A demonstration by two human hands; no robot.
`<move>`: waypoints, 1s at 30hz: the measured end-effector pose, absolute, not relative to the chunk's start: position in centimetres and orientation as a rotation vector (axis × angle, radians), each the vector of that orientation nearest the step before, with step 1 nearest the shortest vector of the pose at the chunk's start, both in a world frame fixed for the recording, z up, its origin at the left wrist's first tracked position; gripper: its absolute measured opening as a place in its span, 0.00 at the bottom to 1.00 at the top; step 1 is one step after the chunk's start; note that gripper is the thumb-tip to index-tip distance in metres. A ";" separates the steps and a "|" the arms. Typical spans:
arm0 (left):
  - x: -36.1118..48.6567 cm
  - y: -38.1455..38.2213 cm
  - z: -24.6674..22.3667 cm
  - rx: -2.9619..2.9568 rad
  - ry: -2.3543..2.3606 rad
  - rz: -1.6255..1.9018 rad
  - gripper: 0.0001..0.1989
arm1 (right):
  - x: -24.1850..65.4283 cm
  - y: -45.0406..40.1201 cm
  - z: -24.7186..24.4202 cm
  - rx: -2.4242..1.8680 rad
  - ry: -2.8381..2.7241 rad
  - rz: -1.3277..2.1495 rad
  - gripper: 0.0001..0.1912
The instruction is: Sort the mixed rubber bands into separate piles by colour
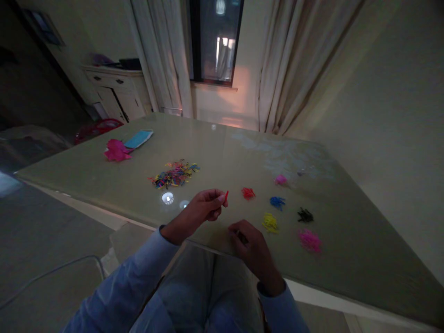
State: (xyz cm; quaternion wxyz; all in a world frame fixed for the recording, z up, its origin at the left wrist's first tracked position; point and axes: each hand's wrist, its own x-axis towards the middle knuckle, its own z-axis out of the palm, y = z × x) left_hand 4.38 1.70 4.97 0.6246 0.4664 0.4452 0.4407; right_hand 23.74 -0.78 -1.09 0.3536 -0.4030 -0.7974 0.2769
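My left hand (211, 205) is raised above the table, thumb and forefinger pinched on a small thin red strip (226, 198). My right hand (251, 245) is low over the table's near edge, fingers curled; whatever may be inside is too dark to make out. Left of my hands lies a mixed heap of thin, many-coloured strips (174, 175). To the right are small single-colour piles: a red pile (248, 193), a blue pile (277, 202), a yellow pile (270, 223), a black pile (305, 215) and a pink pile (310, 240).
The glossy table (222, 148) reflects lamp light. Toward its far left are a crumpled bright pink wrapper (117, 151) and a flat light-blue packet (138, 138). A small pink lump (280, 180) sits beyond the blue pile. A red chair (100, 127) stands behind the left side.
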 end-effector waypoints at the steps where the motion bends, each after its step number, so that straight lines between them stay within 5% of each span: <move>1: 5.1 2.5 4.7 1.125 1.060 1.008 0.19 | 23.7 -0.8 -1.1 -1.050 -2.062 0.718 0.05; 7: 9.5 7.4 2.4 1.780 1.460 0.862 0.08 | 23.7 -0.9 -1.5 -1.064 -2.069 0.721 0.06; 15: 13.0 8.9 1.6 2.176 1.712 0.406 0.14 | 23.7 -1.1 -1.5 -1.116 -2.091 0.712 0.06; 30: 10.4 9.7 1.4 2.092 1.685 0.786 0.11 | 23.7 -1.1 -1.6 -1.033 -2.082 0.739 0.06</move>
